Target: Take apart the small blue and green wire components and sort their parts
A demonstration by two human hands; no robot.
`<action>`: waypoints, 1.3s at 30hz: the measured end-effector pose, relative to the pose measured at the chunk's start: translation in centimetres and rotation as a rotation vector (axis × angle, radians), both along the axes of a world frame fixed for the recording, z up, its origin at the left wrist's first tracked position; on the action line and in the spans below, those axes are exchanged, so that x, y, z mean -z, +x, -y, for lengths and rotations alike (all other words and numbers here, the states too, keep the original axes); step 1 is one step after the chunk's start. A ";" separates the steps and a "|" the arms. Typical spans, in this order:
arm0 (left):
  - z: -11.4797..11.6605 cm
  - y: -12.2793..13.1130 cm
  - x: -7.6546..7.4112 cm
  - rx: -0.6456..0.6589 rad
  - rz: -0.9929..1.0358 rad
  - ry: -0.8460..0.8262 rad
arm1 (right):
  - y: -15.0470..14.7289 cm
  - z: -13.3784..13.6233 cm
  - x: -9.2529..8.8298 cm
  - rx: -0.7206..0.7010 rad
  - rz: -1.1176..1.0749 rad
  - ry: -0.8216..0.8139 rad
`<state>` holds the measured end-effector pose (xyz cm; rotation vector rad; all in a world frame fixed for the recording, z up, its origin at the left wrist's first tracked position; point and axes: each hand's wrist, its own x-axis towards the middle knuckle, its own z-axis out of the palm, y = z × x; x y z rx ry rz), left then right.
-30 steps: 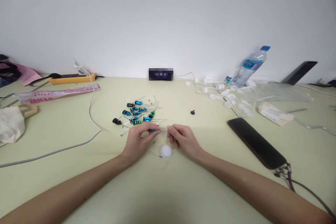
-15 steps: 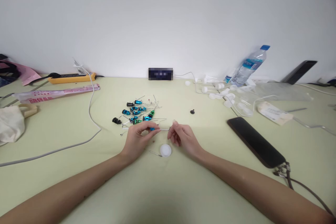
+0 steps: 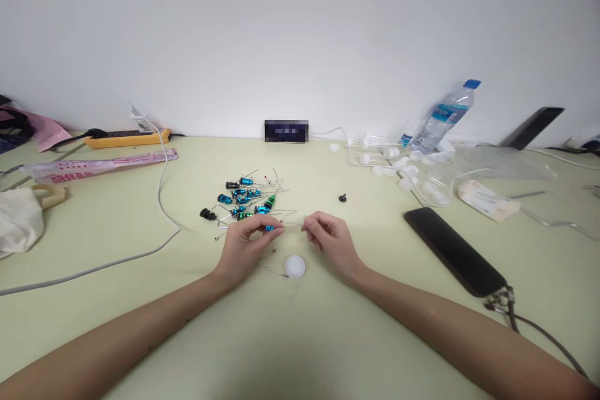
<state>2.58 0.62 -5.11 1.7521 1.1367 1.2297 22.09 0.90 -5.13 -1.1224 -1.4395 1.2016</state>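
Observation:
Between thumb and fingers my left hand point(image 3: 244, 245) pinches a small blue metal part point(image 3: 269, 228), mostly covered by the fingertips. A thin pale rod point(image 3: 293, 224), blurred, spans the gap from it to my right hand point(image 3: 332, 240), whose thumb and fingers are pinched together at the rod's other end. Just beyond the left hand lies a pile of similar blue, green and black metal parts with thin wire-like rods point(image 3: 244, 199). Below the hands are a round white disc point(image 3: 295, 267), a short thin metal piece point(image 3: 276, 272) and a tiny dark bit point(image 3: 274, 251).
A small black part point(image 3: 343, 198) lies right of the pile. Farther right are a black phone point(image 3: 454, 251), clear tubes with white caps point(image 3: 375, 156) and a leaning water bottle point(image 3: 445, 115). At left are a white cable point(image 3: 162, 200) and a yellow power strip point(image 3: 126, 139).
My right thumb has come down, and the fingers now pinch the rod's end. My left hand keeps its grip in nearly the same place.

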 end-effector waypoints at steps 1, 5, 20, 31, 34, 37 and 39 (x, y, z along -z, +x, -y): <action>0.2 -0.1 0.0 0.022 -0.030 0.039 | 0.1 -0.1 0.0 0.054 -0.039 -0.002; 1.2 -0.2 0.1 0.238 -0.211 0.273 | 0.3 -0.5 0.0 0.143 -0.159 -0.023; 1.3 -0.3 0.5 0.286 -0.243 0.207 | 0.3 -0.5 0.0 0.110 -0.161 -0.023; -0.5 -0.1 0.3 0.183 0.362 -0.384 | -0.1 0.2 0.1 -0.003 -0.042 0.029; -0.7 -0.5 0.1 0.127 0.309 -0.353 | 0.1 -0.1 0.0 0.039 -0.094 -0.008; -0.8 -1.4 -0.2 0.076 0.168 -0.322 | 0.3 -0.3 -0.1 0.071 -0.130 -0.033; -0.7 -2.1 -0.3 0.049 0.030 -0.268 | 0.3 -0.4 -0.2 0.067 -0.134 -0.044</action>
